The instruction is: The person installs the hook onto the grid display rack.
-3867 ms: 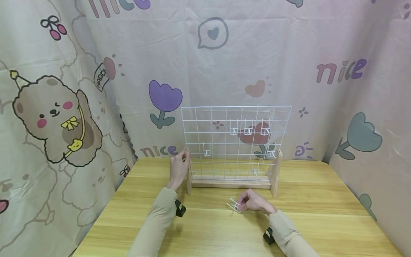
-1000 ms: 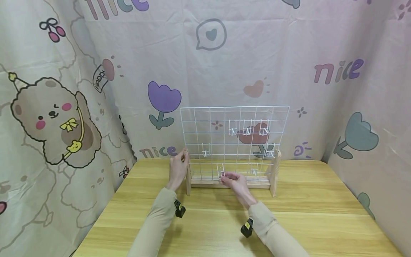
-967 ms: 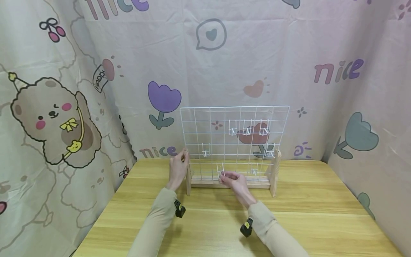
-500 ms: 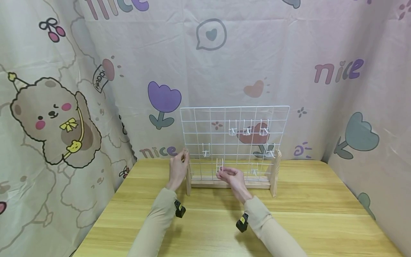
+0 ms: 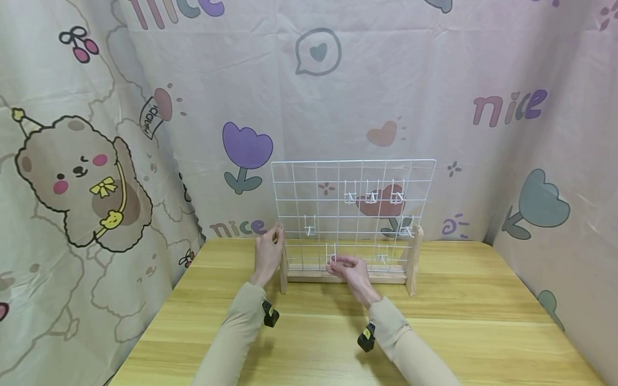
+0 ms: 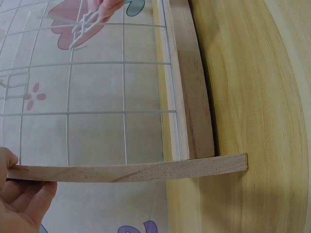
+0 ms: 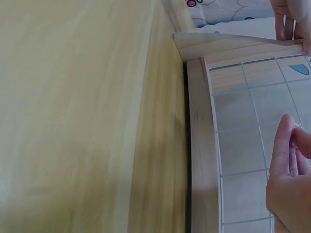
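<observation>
My left hand [image 5: 268, 256] grips the left wooden upright [image 6: 126, 172] of a stand, thumb and fingers on either side of it in the left wrist view. A white wire grid panel [image 5: 354, 160] stands in that frame. My right hand [image 5: 355, 273] pinches a white double-prong wire hook [image 5: 335, 250] at the lower middle of the grid, prongs pointing up. Beside the panel in the left wrist view, the hook [image 6: 82, 28] shows its bent wires. In the right wrist view, the fingertips [image 7: 286, 121] mostly hide the hook.
Several similar hooks hang on the grid: a row of three, with the middle hook [image 5: 371, 197], plus a left hook [image 5: 309, 230], a right hook [image 5: 406, 229] and a lower hook [image 5: 382, 258]. The stand's wooden base bar [image 5: 347, 277] rests on the wooden table [image 5: 309, 343] before a patterned curtain [image 5: 318, 107].
My right hand has carried the hook up from over the table to the grid, turning its prongs upward. Within the last second it rose slightly, then dropped a little. My left hand stayed put.
</observation>
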{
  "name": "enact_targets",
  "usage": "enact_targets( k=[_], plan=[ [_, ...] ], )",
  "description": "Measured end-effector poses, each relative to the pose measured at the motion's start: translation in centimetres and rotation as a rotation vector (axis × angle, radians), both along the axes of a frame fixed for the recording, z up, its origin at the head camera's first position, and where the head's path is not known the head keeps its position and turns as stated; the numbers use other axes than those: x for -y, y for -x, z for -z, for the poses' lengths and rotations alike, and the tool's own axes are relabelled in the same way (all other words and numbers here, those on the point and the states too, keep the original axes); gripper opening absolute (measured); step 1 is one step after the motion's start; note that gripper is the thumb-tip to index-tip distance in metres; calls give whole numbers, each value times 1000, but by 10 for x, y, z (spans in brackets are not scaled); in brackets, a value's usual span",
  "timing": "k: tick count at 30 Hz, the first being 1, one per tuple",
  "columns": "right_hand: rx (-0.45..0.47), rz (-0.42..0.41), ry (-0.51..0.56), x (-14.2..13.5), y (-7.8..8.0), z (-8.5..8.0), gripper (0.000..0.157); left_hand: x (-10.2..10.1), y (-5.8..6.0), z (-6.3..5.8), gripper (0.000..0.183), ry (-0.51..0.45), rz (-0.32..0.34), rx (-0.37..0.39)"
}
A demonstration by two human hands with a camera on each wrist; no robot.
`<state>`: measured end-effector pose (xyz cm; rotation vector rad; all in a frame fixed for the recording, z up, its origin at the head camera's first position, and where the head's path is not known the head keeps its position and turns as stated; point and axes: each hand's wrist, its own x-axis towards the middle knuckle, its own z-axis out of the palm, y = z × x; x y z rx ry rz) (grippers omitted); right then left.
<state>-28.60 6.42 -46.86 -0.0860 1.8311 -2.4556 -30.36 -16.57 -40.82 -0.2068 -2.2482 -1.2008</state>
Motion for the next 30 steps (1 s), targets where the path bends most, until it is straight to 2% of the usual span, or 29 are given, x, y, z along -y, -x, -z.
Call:
enact_targets(
  k=[7,13,18,30],
  plan=[
    [4,-13,-4,-2,-2,2,37,0,0,0,32,1,-4,-7],
    [-2,-21,-49,-4,-3,5,38,0,0,-1,29,-4,-1,-13],
    [-9,-41,-100,-8,-6,8,41,-1,-1,-1,34,-1,0,-5],
    [-12,-79,-108,-14,-10,12,45,0,0,0,25,11,-10,-19]
  ],
)
